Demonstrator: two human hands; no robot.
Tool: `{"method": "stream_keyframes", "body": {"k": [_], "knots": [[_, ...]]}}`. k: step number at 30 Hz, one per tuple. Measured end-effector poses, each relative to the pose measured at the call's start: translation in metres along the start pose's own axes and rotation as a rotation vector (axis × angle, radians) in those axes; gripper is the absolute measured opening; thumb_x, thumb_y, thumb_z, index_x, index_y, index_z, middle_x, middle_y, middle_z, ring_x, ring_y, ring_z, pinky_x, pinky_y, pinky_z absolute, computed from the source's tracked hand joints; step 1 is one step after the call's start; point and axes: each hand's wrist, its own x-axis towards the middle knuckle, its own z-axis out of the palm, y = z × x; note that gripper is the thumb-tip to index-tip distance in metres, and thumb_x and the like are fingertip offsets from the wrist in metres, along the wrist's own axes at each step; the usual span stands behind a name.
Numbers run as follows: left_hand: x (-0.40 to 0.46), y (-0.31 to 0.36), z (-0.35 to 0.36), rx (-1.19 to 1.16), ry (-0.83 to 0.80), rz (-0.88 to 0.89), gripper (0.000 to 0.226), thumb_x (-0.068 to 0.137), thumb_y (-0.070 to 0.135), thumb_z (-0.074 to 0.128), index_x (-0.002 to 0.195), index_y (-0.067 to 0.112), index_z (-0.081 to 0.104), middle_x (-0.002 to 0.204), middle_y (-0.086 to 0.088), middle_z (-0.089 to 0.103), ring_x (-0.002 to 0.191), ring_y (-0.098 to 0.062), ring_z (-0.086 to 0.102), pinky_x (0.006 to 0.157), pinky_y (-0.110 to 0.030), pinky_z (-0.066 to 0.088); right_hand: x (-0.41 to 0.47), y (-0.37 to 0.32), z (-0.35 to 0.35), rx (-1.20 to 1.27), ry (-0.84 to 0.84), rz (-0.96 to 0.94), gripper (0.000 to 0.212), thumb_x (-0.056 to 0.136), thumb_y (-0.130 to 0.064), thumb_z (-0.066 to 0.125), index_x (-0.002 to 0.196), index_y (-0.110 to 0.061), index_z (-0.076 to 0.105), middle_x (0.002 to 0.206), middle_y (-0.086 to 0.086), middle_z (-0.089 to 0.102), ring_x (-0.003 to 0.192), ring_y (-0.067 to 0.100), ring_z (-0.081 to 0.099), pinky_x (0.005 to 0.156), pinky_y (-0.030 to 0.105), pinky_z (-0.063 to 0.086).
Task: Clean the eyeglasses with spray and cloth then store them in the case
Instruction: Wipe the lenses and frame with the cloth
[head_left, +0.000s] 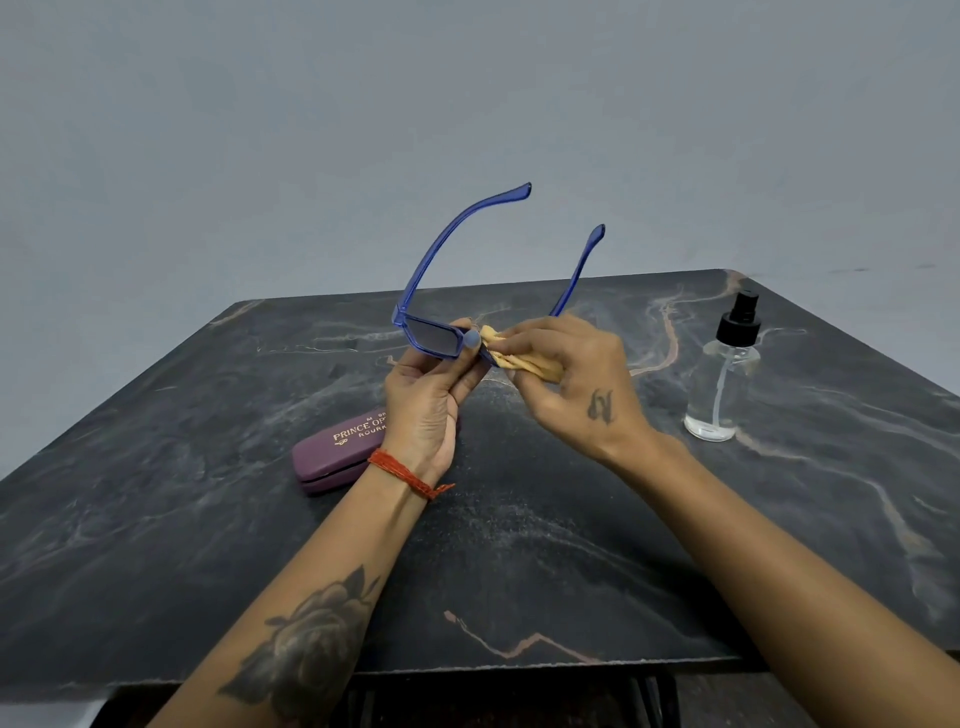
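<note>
Blue-framed eyeglasses (434, 340) with dark lenses are held above the table, temples unfolded and pointing up and away. My left hand (434, 400) pinches the frame near the bridge, thumb and fingers round the lower rim of the left lens. My right hand (566, 382) pinches a tan cloth (524, 361) folded over the right lens, which is hidden by it. A closed purple case (335, 449) with gold lettering lies on the table below my left wrist. The clear spray bottle (722, 384) with a black nozzle stands upright at the right.
The dark marbled table (519, 545) spans the view, its front edge near the bottom and its far edge against a plain grey wall (467, 104).
</note>
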Motion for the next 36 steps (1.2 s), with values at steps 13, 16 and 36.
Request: {"method": "stream_keyframes", "body": {"k": [13, 16, 36], "knots": [[0.0, -0.003, -0.001, -0.026, -0.002, -0.008, 0.015, 0.075, -0.005, 0.059, 0.085, 0.004, 0.065, 0.078, -0.002, 0.073, 0.079, -0.013, 0.07, 0.067, -0.024, 0.056, -0.005, -0.002, 0.011, -0.069, -0.077, -0.006, 0.035, 0.08, 0.001, 0.053, 0.113, -0.003, 0.066, 0.108, 0.012, 0.064, 0.102, 0.024, 0.055, 0.09, 0.009, 0.029], [-0.001, -0.004, -0.002, -0.006, -0.003, -0.008, 0.015, 0.077, -0.005, 0.058, 0.089, 0.003, 0.063, 0.078, -0.001, 0.073, 0.08, -0.013, 0.07, 0.068, -0.024, 0.056, -0.004, -0.002, 0.009, -0.027, -0.086, 0.031, 0.033, 0.082, 0.0, 0.052, 0.111, -0.005, 0.068, 0.107, 0.008, 0.065, 0.101, 0.02, 0.055, 0.088, 0.004, 0.03], [-0.003, -0.004, 0.001, 0.042, -0.026, -0.018, 0.016, 0.073, -0.003, 0.06, 0.084, 0.006, 0.065, 0.074, 0.0, 0.073, 0.076, -0.012, 0.07, 0.065, -0.022, 0.056, -0.005, -0.004, 0.008, -0.038, 0.022, 0.058, 0.029, 0.079, 0.002, 0.059, 0.104, -0.01, 0.068, 0.094, 0.006, 0.068, 0.085, 0.02, 0.063, 0.074, 0.029, 0.051]]}}
